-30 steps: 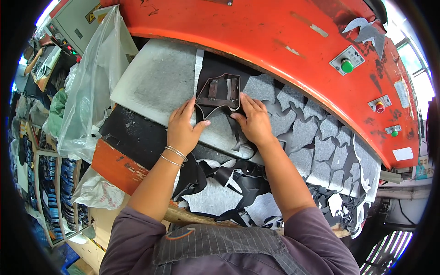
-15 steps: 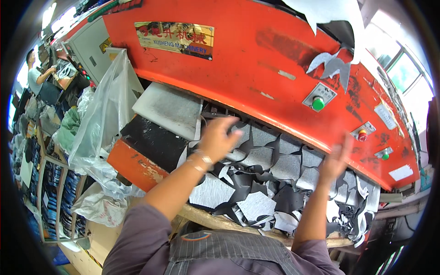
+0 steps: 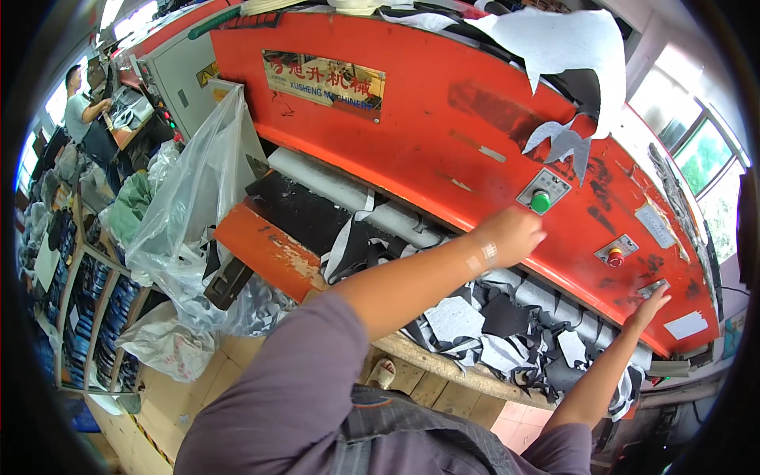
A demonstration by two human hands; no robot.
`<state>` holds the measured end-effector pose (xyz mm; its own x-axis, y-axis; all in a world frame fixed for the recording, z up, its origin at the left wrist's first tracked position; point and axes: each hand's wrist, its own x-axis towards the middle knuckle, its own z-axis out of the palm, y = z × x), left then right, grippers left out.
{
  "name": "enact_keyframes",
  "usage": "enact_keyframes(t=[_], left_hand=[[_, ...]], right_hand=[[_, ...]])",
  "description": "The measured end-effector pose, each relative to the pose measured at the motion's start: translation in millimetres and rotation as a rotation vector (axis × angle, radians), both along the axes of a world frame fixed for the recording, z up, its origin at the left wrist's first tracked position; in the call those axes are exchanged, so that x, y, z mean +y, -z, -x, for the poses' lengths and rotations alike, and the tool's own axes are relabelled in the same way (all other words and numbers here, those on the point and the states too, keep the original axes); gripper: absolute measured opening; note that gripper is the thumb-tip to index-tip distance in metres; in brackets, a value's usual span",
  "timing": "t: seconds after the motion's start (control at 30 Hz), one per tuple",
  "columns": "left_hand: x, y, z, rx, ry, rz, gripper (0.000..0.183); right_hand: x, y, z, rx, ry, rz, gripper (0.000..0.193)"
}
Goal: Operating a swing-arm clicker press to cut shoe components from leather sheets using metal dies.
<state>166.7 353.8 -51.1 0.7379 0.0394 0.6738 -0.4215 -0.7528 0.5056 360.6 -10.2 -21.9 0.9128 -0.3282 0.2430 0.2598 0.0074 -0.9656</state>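
My left hand (image 3: 509, 235), curled like a fist, is just below a green push button (image 3: 540, 202) on the front of a large red press machine (image 3: 427, 119). Nothing shows in it. Further right, my right hand (image 3: 647, 307) has its fingers stretched out against a small control plate (image 3: 654, 288) near the machine's lower right, covering its button. Beneath my arms lie grey-white and black sheet offcuts (image 3: 455, 319), heaped along the front of the machine. A strip of the white cutting board (image 3: 317, 180) shows under the red beam.
A red emergency knob (image 3: 615, 257) sits between my hands. Clear plastic bags (image 3: 190, 214) hang left of the orange bed end (image 3: 269, 247). A rack of dark pieces (image 3: 103, 324) stands at far left. Beyond it, a person (image 3: 87, 119) works at a machine.
Both hands have moved right, from above the offcuts to the machine's button panels. The red beam now covers more of the white board and cut sheets. My view has shifted.
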Motion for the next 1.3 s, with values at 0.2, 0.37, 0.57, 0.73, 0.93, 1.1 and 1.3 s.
enact_keyframes(t=[0.2, 0.37, 0.57, 0.73, 0.93, 1.1, 1.3], left_hand=[[32.2, 74.9, 198.0, 0.422, -0.276, -0.008, 0.027], [25.3, 134.0, 263.2, 0.314, -0.389, -0.146, 0.023], [24.8, 130.4, 254.2, 0.336, -0.505, -0.160, 0.021], [38.9, 120.2, 241.6, 0.411, -0.495, -0.155, 0.026], [104.5, 84.2, 207.2, 0.647, -0.278, 0.326, 0.023], [222.7, 81.3, 86.6, 0.213, -0.448, 0.152, 0.042], [295.3, 120.8, 1.6, 0.586, -0.413, 0.238, 0.051]], right_hand=[[19.3, 69.3, 145.6, -0.098, -0.537, 0.566, 0.041], [158.7, 93.4, 310.9, -0.478, -1.197, 1.285, 0.063], [194.9, 134.0, 342.7, -0.465, -0.913, 1.441, 0.048], [197.7, 123.5, 327.0, -0.417, -0.996, 1.467, 0.041], [246.9, 69.2, 237.8, -0.173, -1.430, 1.216, 0.032], [386.6, 79.3, 139.9, -0.621, -1.125, 1.163, 0.036], [486.4, 113.1, 70.3, -0.835, -1.104, 1.496, 0.034]])
